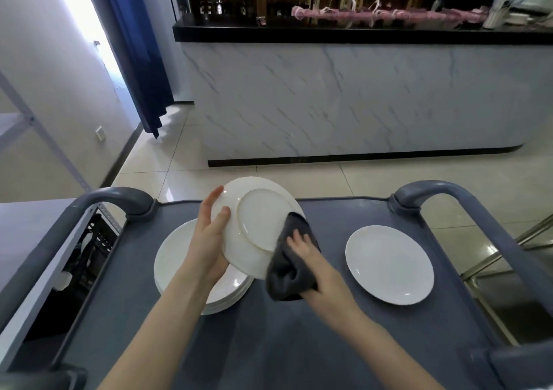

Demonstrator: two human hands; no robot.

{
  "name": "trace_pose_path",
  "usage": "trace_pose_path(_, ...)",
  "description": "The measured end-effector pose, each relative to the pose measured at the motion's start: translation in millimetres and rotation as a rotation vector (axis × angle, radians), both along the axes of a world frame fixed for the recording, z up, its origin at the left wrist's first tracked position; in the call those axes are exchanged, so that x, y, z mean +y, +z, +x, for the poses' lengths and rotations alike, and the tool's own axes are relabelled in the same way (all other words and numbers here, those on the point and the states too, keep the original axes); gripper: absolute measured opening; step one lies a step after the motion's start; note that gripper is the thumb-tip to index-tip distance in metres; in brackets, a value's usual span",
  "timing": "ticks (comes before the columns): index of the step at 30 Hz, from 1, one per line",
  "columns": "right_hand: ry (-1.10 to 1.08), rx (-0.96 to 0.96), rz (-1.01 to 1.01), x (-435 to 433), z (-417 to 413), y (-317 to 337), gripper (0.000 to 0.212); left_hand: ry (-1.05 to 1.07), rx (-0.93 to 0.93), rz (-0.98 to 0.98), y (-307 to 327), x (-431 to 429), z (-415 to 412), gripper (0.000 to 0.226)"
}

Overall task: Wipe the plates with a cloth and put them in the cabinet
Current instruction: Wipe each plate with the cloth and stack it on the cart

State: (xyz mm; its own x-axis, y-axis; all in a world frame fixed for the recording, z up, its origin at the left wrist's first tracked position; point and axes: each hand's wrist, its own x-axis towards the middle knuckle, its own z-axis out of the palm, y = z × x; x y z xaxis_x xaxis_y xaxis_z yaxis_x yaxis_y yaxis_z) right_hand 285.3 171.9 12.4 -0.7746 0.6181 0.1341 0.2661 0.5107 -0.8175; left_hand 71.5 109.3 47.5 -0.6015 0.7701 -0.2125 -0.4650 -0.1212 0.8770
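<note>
**Item 1, plate in hand** [260, 219]: white, lifted above the tabletop and tilted, with its underside and foot ring turned toward me.

**Item 2, left hand** [209, 234]: grips the plate's left rim, thumb on the underside, fingers up along the edge.

**Item 3, right hand** [311, 258]: closed around the cloth, pressing it to the plate's lower right rim.

**Item 4, cloth** [287, 276]: dark grey, bunched, lapped over that rim.

**Handling note:** I judge the step to be wiping the underside. I would hold firm on the left and feed the rim round so the cloth covers the whole ring and edge. Glazed ware may slip, so I would work low.

**Item 5, stack of plates** [173, 258]: white, on the tabletop just below the left hand.

**Item 6, single plate** [389, 265]: face up, flat, well apart on the right, possibly already wiped.

**Item 7, tabletop** [299, 344]: grey-blue cart top with curved handles [119, 198] at the far corners.

**Item 8, cabinet:** I cannot pick it out.
</note>
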Motion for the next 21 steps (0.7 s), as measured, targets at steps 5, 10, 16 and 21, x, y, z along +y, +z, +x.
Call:
trace_pose_path(5,0.071,-0.092,0.235,-24,-20,4,0.078,0.013,-0.084,-0.014,-5,6,4,0.03)
trace_pose_path(10,0.002,-0.177,0.346,-23,5,-9,0.078,0.014,-0.19,-0.032,-9,1,-9,0.029)
trace_pose_path(16,-0.263,-0.134,0.283,-18,10,-13,0.082,0.002,-0.272,-0.057,-8,3,-6,0.031)
trace_pose_path(21,-0.43,-0.055,0.417,-13,8,-6,0.074,-0.02,-0.343,-0.153,-5,11,5,0.024)
